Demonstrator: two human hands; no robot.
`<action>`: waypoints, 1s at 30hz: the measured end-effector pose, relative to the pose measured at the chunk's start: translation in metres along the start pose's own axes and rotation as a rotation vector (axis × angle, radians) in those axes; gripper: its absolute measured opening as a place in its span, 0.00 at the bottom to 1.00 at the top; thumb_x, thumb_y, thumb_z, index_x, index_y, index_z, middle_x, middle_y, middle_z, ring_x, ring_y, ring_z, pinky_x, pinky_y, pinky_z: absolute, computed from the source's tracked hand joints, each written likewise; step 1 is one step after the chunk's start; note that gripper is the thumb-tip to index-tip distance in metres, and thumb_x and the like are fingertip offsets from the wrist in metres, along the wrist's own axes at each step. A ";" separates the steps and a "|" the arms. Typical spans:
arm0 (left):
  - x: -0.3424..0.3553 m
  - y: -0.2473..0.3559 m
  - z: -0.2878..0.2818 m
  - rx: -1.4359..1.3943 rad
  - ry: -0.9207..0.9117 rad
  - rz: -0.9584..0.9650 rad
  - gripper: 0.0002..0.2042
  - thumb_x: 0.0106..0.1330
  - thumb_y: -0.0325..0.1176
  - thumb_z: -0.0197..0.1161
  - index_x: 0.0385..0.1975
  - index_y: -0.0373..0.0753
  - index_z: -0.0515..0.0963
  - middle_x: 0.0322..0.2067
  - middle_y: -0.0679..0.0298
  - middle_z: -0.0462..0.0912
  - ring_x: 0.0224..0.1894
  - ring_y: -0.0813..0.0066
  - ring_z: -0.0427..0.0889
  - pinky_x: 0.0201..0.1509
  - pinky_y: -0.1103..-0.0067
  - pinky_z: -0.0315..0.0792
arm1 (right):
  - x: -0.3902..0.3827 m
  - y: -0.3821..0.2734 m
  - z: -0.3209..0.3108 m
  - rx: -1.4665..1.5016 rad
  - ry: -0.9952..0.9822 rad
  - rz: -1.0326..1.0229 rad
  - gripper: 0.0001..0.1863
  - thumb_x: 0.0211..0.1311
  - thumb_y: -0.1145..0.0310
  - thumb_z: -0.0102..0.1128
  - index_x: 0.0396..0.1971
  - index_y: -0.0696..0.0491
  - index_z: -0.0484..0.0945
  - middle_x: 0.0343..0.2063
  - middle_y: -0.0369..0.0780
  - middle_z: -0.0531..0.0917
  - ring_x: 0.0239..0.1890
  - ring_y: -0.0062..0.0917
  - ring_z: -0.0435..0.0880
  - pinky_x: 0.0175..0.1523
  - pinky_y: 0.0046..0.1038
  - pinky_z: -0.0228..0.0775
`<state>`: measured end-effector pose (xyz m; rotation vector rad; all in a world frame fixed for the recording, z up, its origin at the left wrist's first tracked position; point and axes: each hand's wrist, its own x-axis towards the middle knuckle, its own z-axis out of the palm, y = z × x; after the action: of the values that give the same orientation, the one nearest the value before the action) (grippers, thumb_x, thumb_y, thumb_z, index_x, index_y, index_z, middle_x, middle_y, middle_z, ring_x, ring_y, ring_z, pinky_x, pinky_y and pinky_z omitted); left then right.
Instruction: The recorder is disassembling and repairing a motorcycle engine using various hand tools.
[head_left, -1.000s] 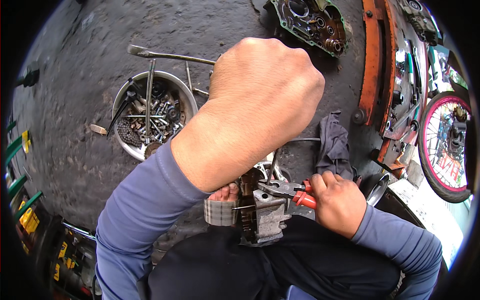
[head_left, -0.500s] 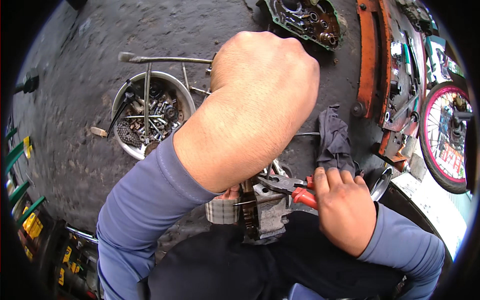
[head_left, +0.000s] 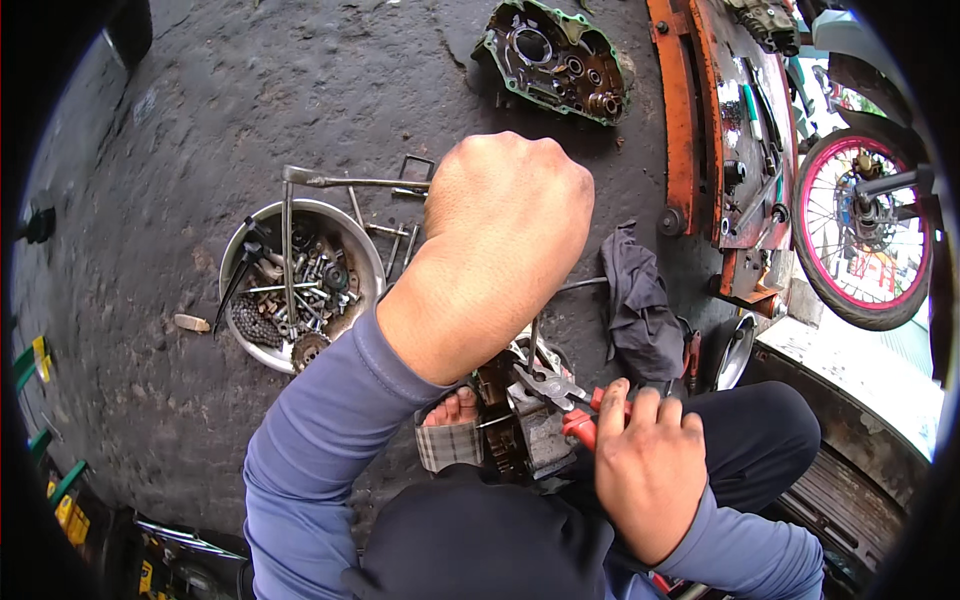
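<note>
My left hand (head_left: 515, 195) is raised as a closed fist, its back toward me, over the work. A metal bar (head_left: 375, 182) with a flattened end sticks out of its left side; the rest is hidden by the fist. Lower right, my right hand (head_left: 652, 470) grips pliers (head_left: 582, 420) by their red handles. The plier jaws are at a thin upright metal rod (head_left: 533, 345), above a greasy metal engine part (head_left: 540, 440) between my legs. My left forearm and fist hide some of that part.
Left of the fist, a round metal bowl (head_left: 375, 262) holds bolts, a chain and gears. An engine case half (head_left: 550, 55) lies at the far side. A dark cloth (head_left: 640, 305), an orange metal frame (head_left: 680, 120) and a pink-rimmed wheel (head_left: 862, 235) are to the right.
The view has shifted, with the far engine case now more fully seen. My left fist appears lower and further left. The right hand still holds the pliers at the rod.
</note>
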<state>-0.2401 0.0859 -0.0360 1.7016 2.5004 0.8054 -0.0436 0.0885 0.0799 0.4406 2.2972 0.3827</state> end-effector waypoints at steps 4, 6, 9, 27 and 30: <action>-0.003 0.003 0.001 -0.040 -0.001 0.001 0.07 0.51 0.32 0.65 0.13 0.41 0.81 0.17 0.58 0.81 0.24 0.63 0.86 0.26 0.72 0.78 | 0.002 -0.008 -0.009 -0.005 -0.130 0.034 0.18 0.62 0.65 0.54 0.45 0.63 0.77 0.27 0.43 0.77 0.28 0.31 0.79 0.32 0.32 0.71; -0.001 0.009 -0.005 -0.005 -0.042 -0.017 0.07 0.51 0.32 0.64 0.14 0.42 0.81 0.18 0.58 0.81 0.24 0.63 0.85 0.27 0.71 0.78 | 0.005 -0.008 -0.009 -0.014 -0.122 0.035 0.17 0.59 0.64 0.55 0.40 0.63 0.77 0.25 0.42 0.77 0.27 0.30 0.79 0.29 0.31 0.71; 0.007 0.013 -0.028 0.026 -0.347 -0.084 0.06 0.52 0.32 0.64 0.16 0.41 0.81 0.18 0.59 0.81 0.24 0.62 0.85 0.27 0.70 0.78 | 0.005 -0.006 -0.012 -0.031 -0.114 -0.018 0.16 0.59 0.63 0.55 0.37 0.63 0.76 0.25 0.42 0.77 0.26 0.29 0.79 0.27 0.30 0.70; 0.002 -0.043 0.044 -0.661 0.050 0.140 0.13 0.59 0.35 0.65 0.18 0.35 0.73 0.14 0.53 0.71 0.18 0.54 0.75 0.23 0.68 0.67 | 0.010 0.000 -0.017 0.001 -0.165 -0.047 0.23 0.69 0.54 0.54 0.43 0.64 0.77 0.27 0.44 0.78 0.29 0.33 0.81 0.31 0.32 0.73; 0.006 -0.039 0.044 -0.662 0.137 0.209 0.14 0.58 0.33 0.66 0.18 0.33 0.71 0.13 0.54 0.67 0.16 0.56 0.69 0.22 0.71 0.63 | 0.009 0.002 -0.013 -0.009 -0.121 -0.049 0.23 0.69 0.52 0.54 0.41 0.62 0.77 0.27 0.44 0.78 0.29 0.32 0.81 0.31 0.33 0.73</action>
<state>-0.2631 0.0980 -0.0890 1.6914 1.8034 1.5871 -0.0590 0.0927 0.0839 0.3916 2.1840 0.3333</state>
